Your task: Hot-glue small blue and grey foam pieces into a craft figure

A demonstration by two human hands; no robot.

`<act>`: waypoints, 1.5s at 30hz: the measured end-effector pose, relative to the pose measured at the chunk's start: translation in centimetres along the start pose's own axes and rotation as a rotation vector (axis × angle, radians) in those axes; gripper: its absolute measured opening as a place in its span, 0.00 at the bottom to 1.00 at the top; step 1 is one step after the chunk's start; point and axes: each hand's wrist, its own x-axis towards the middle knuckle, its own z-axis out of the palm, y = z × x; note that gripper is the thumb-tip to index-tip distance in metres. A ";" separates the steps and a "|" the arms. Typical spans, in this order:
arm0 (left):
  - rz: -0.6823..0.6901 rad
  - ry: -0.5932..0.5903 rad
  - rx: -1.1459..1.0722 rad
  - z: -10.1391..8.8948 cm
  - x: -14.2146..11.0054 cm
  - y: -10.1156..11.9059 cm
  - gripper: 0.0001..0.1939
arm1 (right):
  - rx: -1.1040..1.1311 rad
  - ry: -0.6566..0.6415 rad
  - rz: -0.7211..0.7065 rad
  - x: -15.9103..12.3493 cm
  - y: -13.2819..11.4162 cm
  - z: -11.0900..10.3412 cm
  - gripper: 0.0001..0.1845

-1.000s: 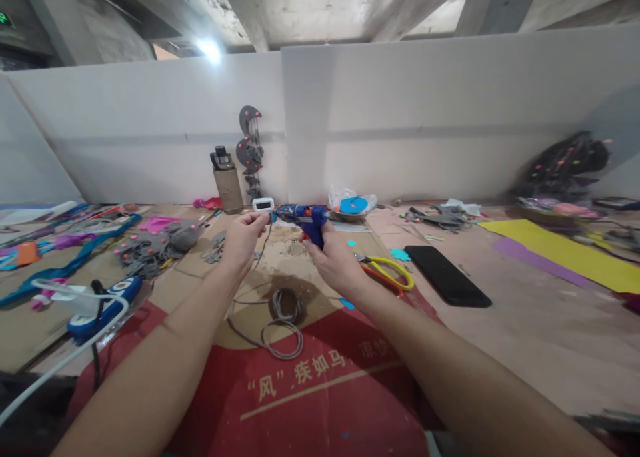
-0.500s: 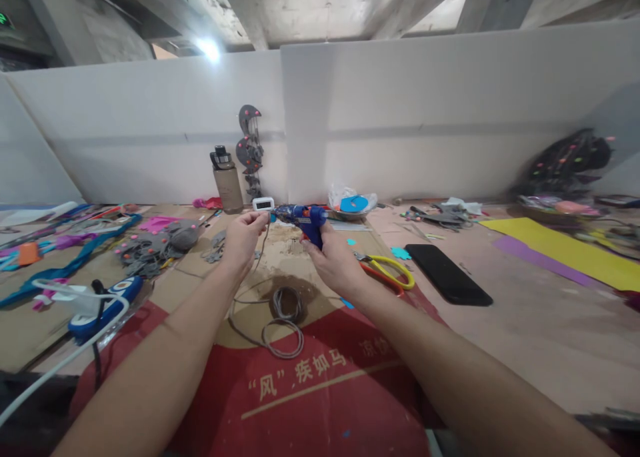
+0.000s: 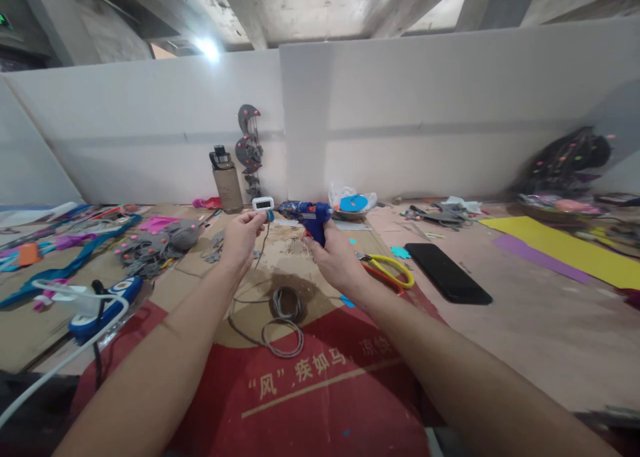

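Observation:
My right hand (image 3: pixel 334 253) is wrapped round the handle of a blue glue gun (image 3: pixel 311 218), whose nozzle points left. Pinched between the fingertips of my left hand (image 3: pixel 243 237) is a small blue piece (image 3: pixel 271 215), with a grey cord (image 3: pixel 263 247) hanging just below it. The nozzle is a little to the right of the blue piece, apart from it. The cord runs down to a loose coil (image 3: pixel 287 310) on the cardboard. Behind my left fingertips stands a small white digital timer (image 3: pixel 263 204).
Yellow-and-orange-handled scissors (image 3: pixel 393 270) and a black phone (image 3: pixel 447 273) lie right of my right hand. A bottle (image 3: pixel 227 183) stands at the back. Left are grey pieces with pink dots (image 3: pixel 157 247) and a blue power strip (image 3: pixel 105 309). Yellow sheets (image 3: pixel 565 247) lie far right.
The glue gun has moved slightly right, and its nozzle has come away from the blue piece. My left hand has barely moved.

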 end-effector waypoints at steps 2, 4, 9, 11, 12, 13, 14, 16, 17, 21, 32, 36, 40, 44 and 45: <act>-0.046 0.013 -0.030 -0.1 0.1 0.1 0.11 | 0.121 0.034 0.104 0.3 0.6 0.2 0.15; -0.092 0.015 -0.065 -0.2 0.2 0.1 0.11 | 0.267 0.047 0.255 0.6 1.4 0.3 0.16; -0.104 -0.051 -0.065 0.2 -0.1 0.0 0.11 | 0.274 -0.147 0.550 1.2 3.9 0.3 0.06; -0.020 -0.082 0.019 0.5 -0.5 -0.1 0.11 | 0.080 -0.210 0.543 1.2 4.6 0.1 0.07; 0.039 -0.091 0.078 0.6 -0.8 0.0 0.11 | -0.044 -0.205 0.500 1.2 4.7 0.0 0.09; 0.105 -0.095 0.146 0.8 -1.1 0.1 0.10 | -0.172 -0.170 0.430 1.1 4.7 -0.2 0.10; 0.170 -0.095 0.217 0.9 -1.5 0.3 0.09 | -0.293 -0.106 0.346 1.1 4.5 -0.4 0.11; 0.285 -0.085 0.344 1.1 -2.2 0.7 0.08 | -0.397 0.052 0.189 1.0 3.6 -0.6 0.11; 0.334 -0.077 0.394 1.3 -2.5 1.0 0.07 | -0.364 0.105 0.144 0.9 3.0 -0.6 0.10; 0.483 -0.100 0.522 1.6 -3.6 1.9 0.02 | 0.258 0.018 0.243 0.7 0.6 0.7 0.11; 0.395 -0.123 0.512 2.0 -3.8 1.4 0.04 | 0.688 -0.029 0.388 0.7 -0.1 1.8 0.13; 0.270 -0.158 0.445 2.3 -3.9 1.6 0.05 | 0.443 0.025 0.270 1.1 0.6 1.6 0.08; 0.225 -0.165 0.397 2.4 -3.9 1.7 0.05 | 0.334 0.065 0.216 1.1 0.7 1.5 0.08; 0.231 -0.198 0.424 2.4 -4.0 1.5 0.07 | 0.312 0.069 0.225 1.0 0.5 1.3 0.10; 0.232 -0.207 0.431 2.4 -4.0 1.4 0.08 | 0.312 0.065 0.230 1.0 0.4 1.2 0.11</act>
